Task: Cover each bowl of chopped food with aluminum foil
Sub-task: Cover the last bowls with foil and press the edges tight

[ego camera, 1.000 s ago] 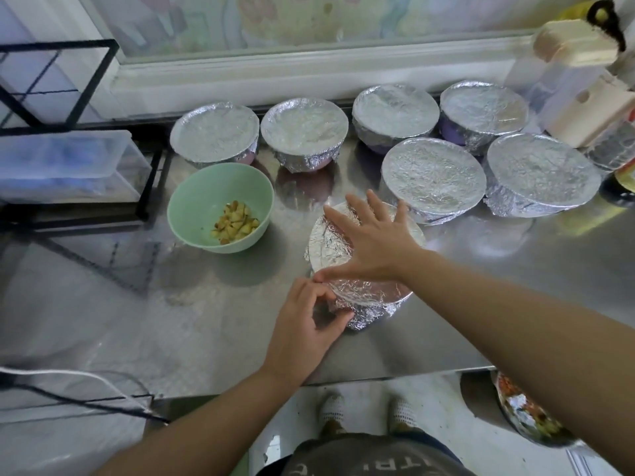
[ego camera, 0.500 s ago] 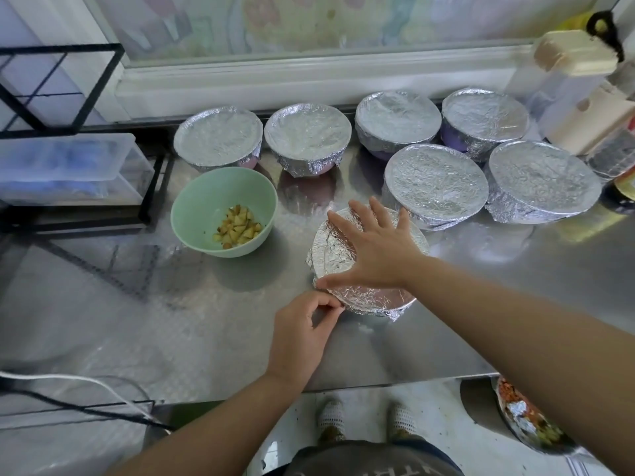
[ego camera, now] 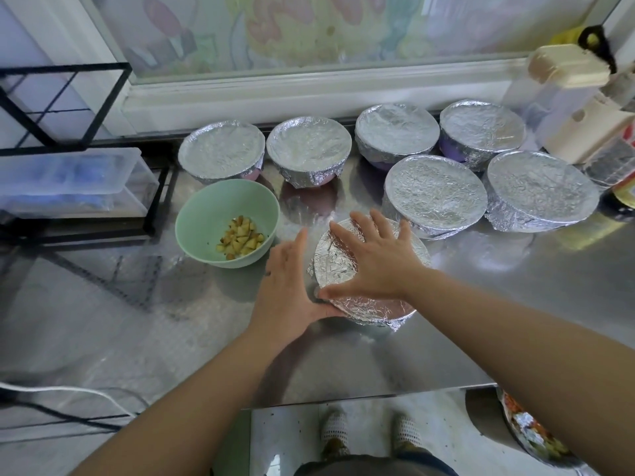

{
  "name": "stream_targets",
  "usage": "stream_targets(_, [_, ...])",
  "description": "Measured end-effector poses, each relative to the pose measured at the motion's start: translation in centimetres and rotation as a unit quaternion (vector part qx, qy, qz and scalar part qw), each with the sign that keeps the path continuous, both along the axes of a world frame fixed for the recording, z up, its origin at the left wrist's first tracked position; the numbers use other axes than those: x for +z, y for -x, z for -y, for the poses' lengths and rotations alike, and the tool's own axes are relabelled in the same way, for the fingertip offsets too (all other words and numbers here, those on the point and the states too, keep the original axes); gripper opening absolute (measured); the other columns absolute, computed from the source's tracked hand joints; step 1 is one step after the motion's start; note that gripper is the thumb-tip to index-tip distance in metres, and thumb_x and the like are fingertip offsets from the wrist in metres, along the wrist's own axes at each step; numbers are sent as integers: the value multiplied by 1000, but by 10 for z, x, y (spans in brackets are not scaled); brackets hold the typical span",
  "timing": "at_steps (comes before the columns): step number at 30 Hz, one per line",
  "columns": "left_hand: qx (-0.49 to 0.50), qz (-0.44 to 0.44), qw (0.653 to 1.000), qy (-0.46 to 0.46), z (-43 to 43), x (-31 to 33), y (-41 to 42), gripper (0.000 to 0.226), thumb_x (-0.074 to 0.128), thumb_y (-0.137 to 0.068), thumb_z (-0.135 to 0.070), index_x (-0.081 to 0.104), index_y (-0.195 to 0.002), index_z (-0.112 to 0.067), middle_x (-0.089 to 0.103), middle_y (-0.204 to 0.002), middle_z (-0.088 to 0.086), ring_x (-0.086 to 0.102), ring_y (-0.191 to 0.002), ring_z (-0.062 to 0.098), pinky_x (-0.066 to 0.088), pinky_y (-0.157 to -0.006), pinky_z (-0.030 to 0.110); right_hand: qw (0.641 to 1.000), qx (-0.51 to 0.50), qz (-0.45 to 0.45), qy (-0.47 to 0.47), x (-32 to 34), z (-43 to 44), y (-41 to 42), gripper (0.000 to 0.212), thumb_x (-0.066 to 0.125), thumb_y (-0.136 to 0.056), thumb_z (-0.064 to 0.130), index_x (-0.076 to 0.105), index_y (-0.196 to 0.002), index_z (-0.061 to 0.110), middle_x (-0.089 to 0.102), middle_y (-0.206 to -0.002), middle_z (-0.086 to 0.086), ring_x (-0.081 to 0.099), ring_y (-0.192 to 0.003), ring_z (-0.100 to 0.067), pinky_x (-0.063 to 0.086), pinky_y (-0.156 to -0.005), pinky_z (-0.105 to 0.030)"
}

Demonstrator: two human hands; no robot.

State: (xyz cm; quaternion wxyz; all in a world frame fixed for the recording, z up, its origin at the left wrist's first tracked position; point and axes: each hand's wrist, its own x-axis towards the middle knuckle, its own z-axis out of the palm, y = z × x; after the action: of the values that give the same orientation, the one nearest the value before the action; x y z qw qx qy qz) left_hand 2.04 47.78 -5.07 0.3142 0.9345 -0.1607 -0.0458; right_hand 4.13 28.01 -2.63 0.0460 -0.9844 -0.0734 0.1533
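A foil-wrapped bowl [ego camera: 374, 305] sits near the front of the steel counter [ego camera: 446, 338]. My right hand [ego camera: 372, 261] lies flat on its foil top with fingers spread. My left hand [ego camera: 287, 286] presses with straight fingers against the bowl's left side. To the left stands an uncovered green bowl [ego camera: 206, 221] holding chopped yellow pieces [ego camera: 240, 238]. Behind, several bowls are covered with foil, among them one [ego camera: 222, 151] at the back left and a larger one [ego camera: 434, 194] just behind my right hand.
A black wire rack with a clear plastic box [ego camera: 68, 180] stands at the left. Cream-lidded plastic containers [ego camera: 570, 97] crowd the back right corner. A white cable [ego camera: 68, 393] runs along the lower left. The counter's front edge is near my feet.
My left hand has uncurled from pinching the foil at the bowl's lower left and moved up to lie straight along its left side. My right hand stays on top.
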Motion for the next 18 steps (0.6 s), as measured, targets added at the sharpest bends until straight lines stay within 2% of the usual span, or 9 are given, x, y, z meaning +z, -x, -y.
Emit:
stream_targets(2, [-49, 31, 996, -71, 0, 4, -16, 144, 88, -50, -62, -3, -157, -30, 14, -156, 3, 22, -146, 22, 33, -113, 42, 1000, 0, 0, 3, 0, 0, 0, 129, 30, -52, 109, -12, -157, 47, -9, -170, 0, -14, -155, -33, -1, -117, -73])
stream_targets(6, [-115, 113, 973, -165, -1, 9, -31, 146, 64, -43, -86, 2, -160, -24, 13, -161, 7, 34, -143, 31, 42, -108, 44, 1000, -3, 3, 2, 0, -1, 2, 129, 28, -52, 108, -14, -157, 46, -10, -170, 0, -15, -155, -33, -2, -117, -73])
stream_targets(8, [-126, 144, 966, -172, -4, 7, -30, 141, 57, -48, -89, 5, -160, -21, 15, -161, 11, 36, -141, 35, 43, -107, 46, 1000, -9, -1, -9, -1, -1, 3, 131, 29, -51, 108, -15, -157, 44, -12, -170, 0, -19, -155, -32, -4, -116, -73])
stream_targets(11, [-153, 172, 961, -153, -9, 5, -23, 132, 60, -55, -87, 8, -158, -23, 19, -160, 13, 34, -142, 36, 36, -112, 48, 998, -22, 11, -51, 4, 0, 8, 133, 24, -49, 109, -14, -158, 43, -19, -169, 4, -28, -152, -30, -9, -116, -73])
stream_targets(13, [-178, 207, 954, -121, -11, 6, -14, 119, 66, -60, -80, 21, -155, -24, 28, -155, 11, 38, -138, 33, 33, -114, 46, 993, -18, 61, -101, 11, 7, 17, 128, 18, -51, 109, -3, -160, 44, -13, -170, 6, -25, -153, -27, -11, -118, -69])
stream_targets(14, [-194, 233, 948, -101, -11, 6, -8, 105, 70, -65, -73, 30, -150, -24, 35, -149, 9, 44, -132, 30, 34, -113, 43, 987, 4, 97, -126, 14, 14, 25, 122, 20, -57, 107, 9, -160, 42, -2, -171, 5, -16, -156, -26, -6, -120, -67])
stream_targets(16, [-222, 279, 933, -53, -10, 2, 4, 67, 71, -78, -56, 48, -133, -26, 48, -131, 1, 53, -115, 22, 41, -104, 38, 964, 91, 178, -176, 13, 34, 46, 96, 42, -76, 93, 42, -151, 33, 33, -161, 1, 20, -153, -27, 20, -120, -61])
stream_targets(18, [-247, 300, 921, -35, -7, -2, 11, 34, 67, -86, -45, 57, -115, -29, 54, -116, -6, 56, -103, 17, 45, -93, 36, 928, 195, 244, -204, 5, 55, 65, 60, 63, -89, 66, 64, -131, 22, 56, -136, -4, 51, -128, -27, 45, -104, -50])
